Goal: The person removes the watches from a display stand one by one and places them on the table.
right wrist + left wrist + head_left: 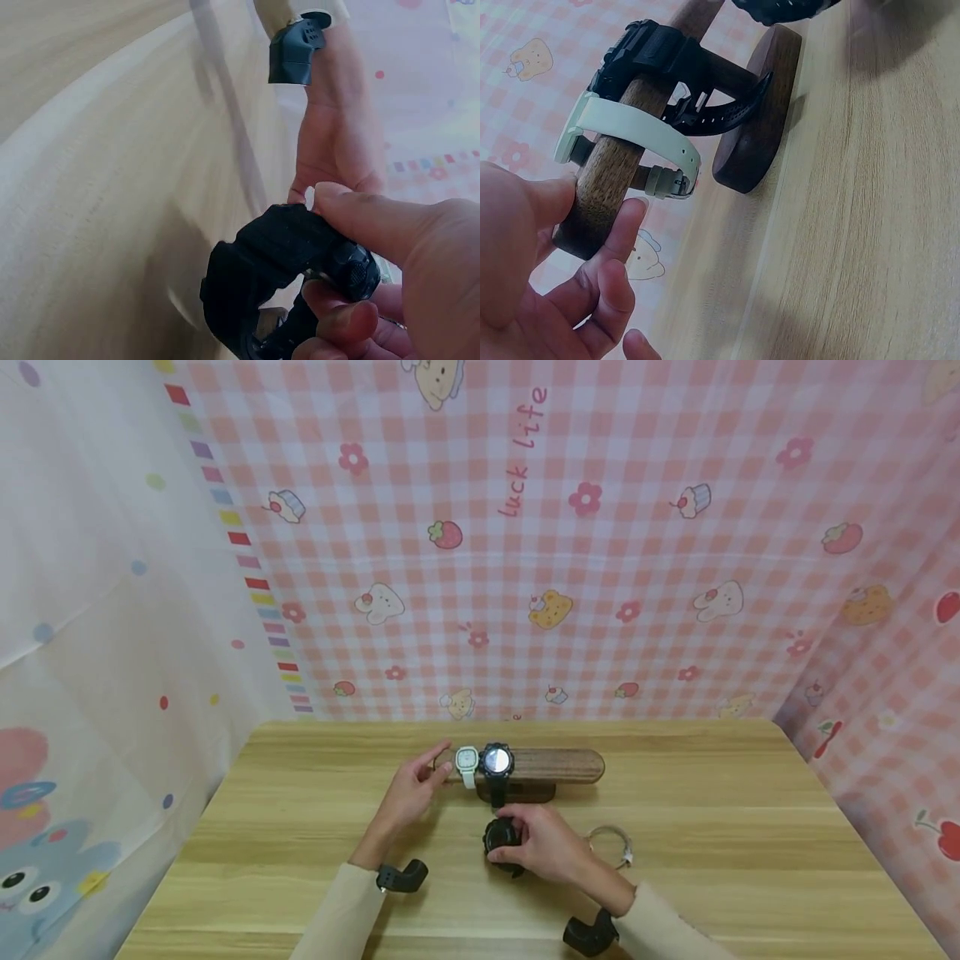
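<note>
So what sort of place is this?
Perhaps a small curtained-off tabletop workspace: a pink and white checked cloth hangs behind a pale wooden table, which bears a brown, round-ended wooden watch stand.

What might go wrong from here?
The held black watch could slip from the pinching right hand onto the table. The wooden watch stand, with the white watch and second black watch both left of centre, might tip if the left hand lets go.

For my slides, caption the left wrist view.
Left grip holds a wooden stand bearing a white watch and a black watch.
</note>
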A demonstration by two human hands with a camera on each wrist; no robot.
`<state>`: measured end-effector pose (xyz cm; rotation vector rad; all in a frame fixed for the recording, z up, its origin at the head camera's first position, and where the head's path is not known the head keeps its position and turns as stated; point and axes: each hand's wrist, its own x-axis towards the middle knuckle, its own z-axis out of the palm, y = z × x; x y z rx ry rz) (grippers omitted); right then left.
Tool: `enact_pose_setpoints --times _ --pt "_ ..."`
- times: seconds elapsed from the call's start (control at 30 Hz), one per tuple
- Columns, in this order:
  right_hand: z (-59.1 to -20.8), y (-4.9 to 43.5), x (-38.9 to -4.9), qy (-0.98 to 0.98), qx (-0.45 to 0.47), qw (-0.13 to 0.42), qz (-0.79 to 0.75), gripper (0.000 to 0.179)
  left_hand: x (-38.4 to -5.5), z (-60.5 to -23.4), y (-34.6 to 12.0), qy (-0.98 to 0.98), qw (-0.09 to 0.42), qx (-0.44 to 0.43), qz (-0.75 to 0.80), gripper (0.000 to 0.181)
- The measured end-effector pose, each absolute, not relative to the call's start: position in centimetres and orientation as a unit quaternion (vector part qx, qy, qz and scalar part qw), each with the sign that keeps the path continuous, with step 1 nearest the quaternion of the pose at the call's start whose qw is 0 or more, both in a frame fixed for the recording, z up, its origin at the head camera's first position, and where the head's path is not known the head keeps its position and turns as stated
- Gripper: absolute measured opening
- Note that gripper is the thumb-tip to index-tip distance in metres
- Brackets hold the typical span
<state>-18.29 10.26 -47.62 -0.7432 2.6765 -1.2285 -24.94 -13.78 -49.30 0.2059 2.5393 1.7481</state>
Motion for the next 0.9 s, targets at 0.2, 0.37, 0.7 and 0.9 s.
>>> enact_pose_setpoints --times 0.2,0.37,0.7,0.9 --pt "-48.2 10.0 -18.2 0.879 -0.245 0.045 -0.407 0.057 -24.8 -49.2 -13.8 0.821 0.031 0.062 0.566 0.044" --pt "-48.5 9.7 -18.1 0.883 -0.235 0.05 -0.402 0.06 -24.9 -49.2 -13.7 0.82 0.031 0.061 0.569 0.044" --pt "-49.0 8.9 -18.0 0.887 -0.23 0.044 -0.397 0.056 -24.9 -49.2 -13.7 0.823 0.025 0.065 0.563 0.044" --pt "-49.4 8.6 -17.9 0.889 -0.225 0.034 -0.398 0.054 -24.9 -49.2 -13.7 0.822 0.027 0.063 0.566 0.044"
